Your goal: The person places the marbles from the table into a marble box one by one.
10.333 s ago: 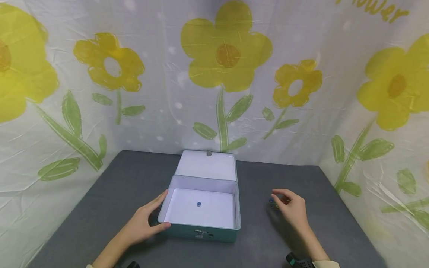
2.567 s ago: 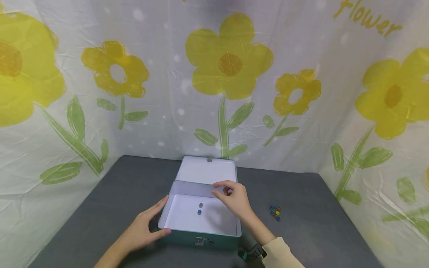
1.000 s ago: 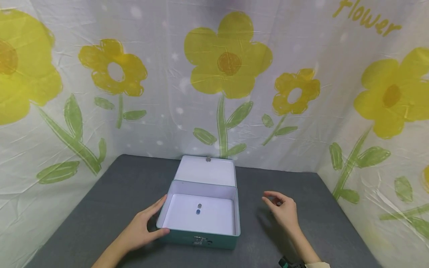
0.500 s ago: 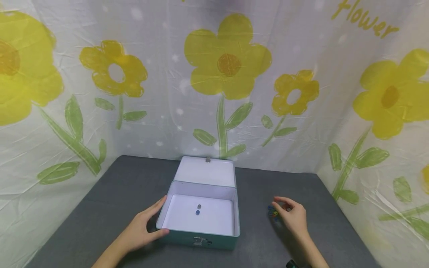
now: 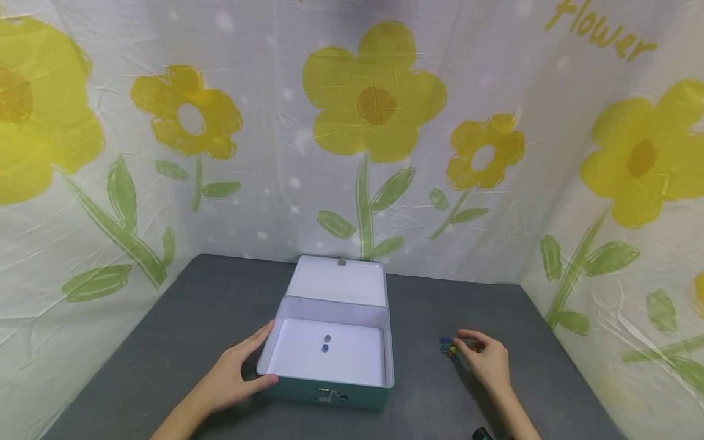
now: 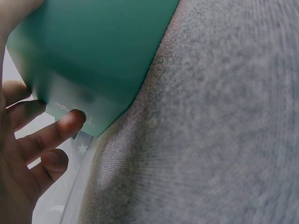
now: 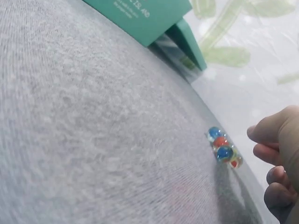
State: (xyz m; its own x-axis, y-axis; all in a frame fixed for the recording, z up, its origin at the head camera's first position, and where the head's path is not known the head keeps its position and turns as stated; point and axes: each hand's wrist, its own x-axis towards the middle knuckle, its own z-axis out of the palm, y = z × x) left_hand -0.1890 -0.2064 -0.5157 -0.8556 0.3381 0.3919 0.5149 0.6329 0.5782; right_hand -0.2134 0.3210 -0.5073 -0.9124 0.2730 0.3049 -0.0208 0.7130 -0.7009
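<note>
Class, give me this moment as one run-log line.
left hand: touches box | right hand: at marble pile on table, grip unclear | lid: open | inside box: two marbles

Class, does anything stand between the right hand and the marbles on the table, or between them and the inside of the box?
Nothing visible blocks the right hand from the marbles. Between the marbles and the inside of the box, only its nearest side wall rises; the lid lies back.

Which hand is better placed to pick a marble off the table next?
Right, most likely: the right hand has its fingertips right by the marbles, while the left hand rests on the box, on the side away from them.
</note>
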